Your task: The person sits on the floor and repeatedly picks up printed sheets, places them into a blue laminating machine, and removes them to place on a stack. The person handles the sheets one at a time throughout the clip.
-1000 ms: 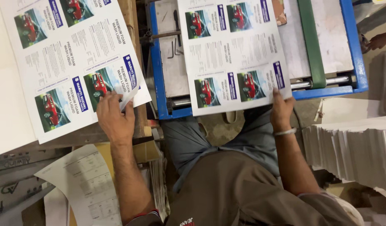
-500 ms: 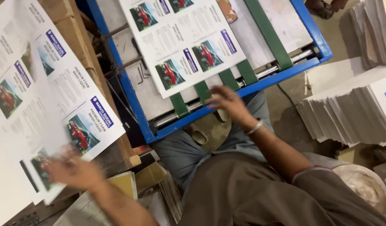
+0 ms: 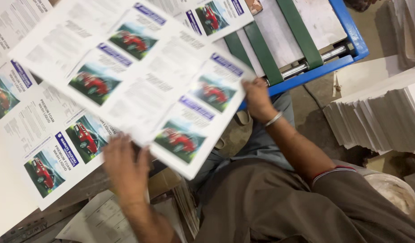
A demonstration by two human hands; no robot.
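1. The right hand (image 3: 257, 96) pinches the near right edge of a large printed sheet (image 3: 140, 81), fingers closed on the paper, a metal bangle (image 3: 274, 119) on the wrist below it

2. The left hand (image 3: 124, 166) is under the sheet's near left edge with fingers spread flat; it seems to be steadying or lifting the edge, but whether it grips is not clear because of blur

3. The printed sheet itself hangs in the air between the two hands, tilted, crossing from the blue-framed machine (image 3: 347, 38) with green belts (image 3: 297, 31) toward the stack of printed sheets (image 3: 41, 130) on the surface at the left

4. Outward to the right, stacks of plain white paper (image 3: 383, 121) stand well apart from the hands

5. Risk, as I judge it: held only at its near edge, the sheet could sag, fold or crease, and it could land skewed on the stack if one hand lets go early; the loose far corner could also catch on the next sheet (image 3: 216, 15) lying on the machine

6. Against half a second ago: the right hand was then reaching at the machine's edge and the sheet lay flat on the belts; now the sheet is lifted and halfway across, and the left hand has moved from the stack to the travelling sheet
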